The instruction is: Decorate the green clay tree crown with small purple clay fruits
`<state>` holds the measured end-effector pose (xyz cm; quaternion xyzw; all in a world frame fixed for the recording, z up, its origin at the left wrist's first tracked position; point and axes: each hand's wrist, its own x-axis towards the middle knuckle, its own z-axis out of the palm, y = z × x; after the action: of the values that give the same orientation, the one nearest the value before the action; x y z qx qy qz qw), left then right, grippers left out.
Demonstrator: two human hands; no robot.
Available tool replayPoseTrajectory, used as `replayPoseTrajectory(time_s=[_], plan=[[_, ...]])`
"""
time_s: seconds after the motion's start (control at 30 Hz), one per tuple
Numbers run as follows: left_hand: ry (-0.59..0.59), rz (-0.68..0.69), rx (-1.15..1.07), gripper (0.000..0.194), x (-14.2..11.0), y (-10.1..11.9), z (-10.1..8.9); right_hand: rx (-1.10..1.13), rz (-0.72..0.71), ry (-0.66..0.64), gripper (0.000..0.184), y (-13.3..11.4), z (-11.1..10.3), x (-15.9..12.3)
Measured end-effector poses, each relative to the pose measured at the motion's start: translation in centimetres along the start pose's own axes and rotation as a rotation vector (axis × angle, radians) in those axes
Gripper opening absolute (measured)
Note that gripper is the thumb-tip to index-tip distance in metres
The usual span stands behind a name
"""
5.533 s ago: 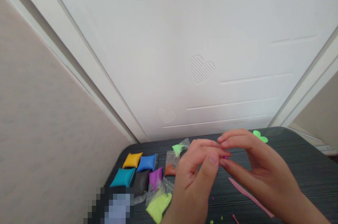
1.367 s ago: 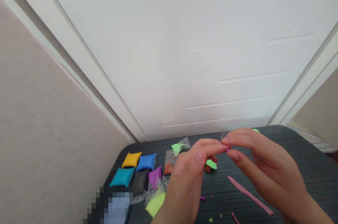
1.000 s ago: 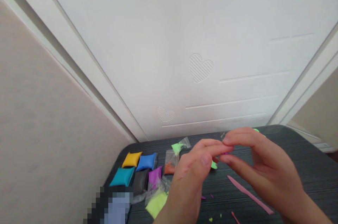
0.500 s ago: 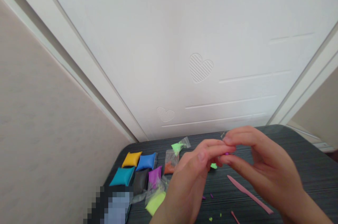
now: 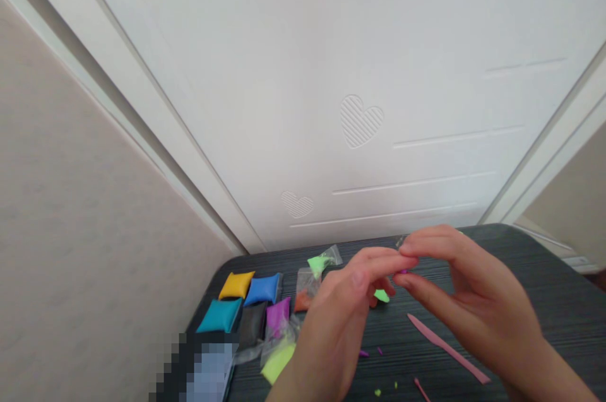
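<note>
A small bit of purple clay (image 5: 404, 271) shows between the fingertips of my two hands, mostly covered by them. My right hand (image 5: 478, 301) pinches it between thumb and fingers. The fingers of my left hand (image 5: 343, 320) reach in from the other side and press against it, overlapping the right fingertips. Below the hands, a pink clay knife (image 5: 447, 348) lies slanted on the dark table (image 5: 402, 339). Behind the left fingers sits a bright green piece of clay (image 5: 381, 295) beside something orange-red, partly hidden.
At left lie yellow (image 5: 237, 285), blue (image 5: 262, 289), teal (image 5: 220, 315) and black (image 5: 252, 324) clay packets. Opened bags hold purple (image 5: 278, 317), yellow-green (image 5: 278, 363), orange (image 5: 305, 298) and green (image 5: 318, 264) clay. Purple and green crumbs and a second pink tool (image 5: 421, 389) lie near me. A white panel (image 5: 303, 105) rises behind.
The fingertips have shifted slightly, and the purple bit sits a little further left and higher. More of the green clay and the orange-red thing shows under the left fingers.
</note>
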<state>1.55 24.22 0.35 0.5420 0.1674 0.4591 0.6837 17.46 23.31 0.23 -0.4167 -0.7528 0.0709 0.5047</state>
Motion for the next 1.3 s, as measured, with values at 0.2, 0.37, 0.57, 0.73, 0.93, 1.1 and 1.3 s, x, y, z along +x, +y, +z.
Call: replayPoseTrajectory(time_s=[0.2,0.37,0.57,0.73,0.93,1.1,1.3], plan=[[0.015,-0.007,0.034,0.046,-0.02,0.07,-0.10,-0.010,-0.019,-0.037,0.026,-0.01,-0.58,-0.01],[0.052,-0.009,-0.033,0.048,-0.06,0.19,-0.04,-0.021,-0.037,-0.057,0.033,0.15,-0.80,-0.16],[0.030,-0.002,0.061,0.045,-0.14,0.16,0.07,-0.029,-0.021,-0.020,0.027,-0.08,-0.34,0.00],[0.009,0.018,0.111,0.039,-0.01,0.17,0.07,-0.017,-0.003,0.000,0.020,-0.03,-0.33,0.13],[0.036,-0.002,0.052,0.046,-0.07,0.17,0.08,-0.019,-0.029,-0.025,0.026,0.10,-0.56,0.08],[0.042,-0.002,-0.001,0.045,-0.07,0.27,0.15,-0.003,-0.044,-0.037,0.031,0.16,-0.58,-0.14],[0.052,-0.007,0.055,0.042,-0.05,0.42,0.14,-0.022,-0.042,-0.036,0.032,0.22,-0.42,-0.16]])
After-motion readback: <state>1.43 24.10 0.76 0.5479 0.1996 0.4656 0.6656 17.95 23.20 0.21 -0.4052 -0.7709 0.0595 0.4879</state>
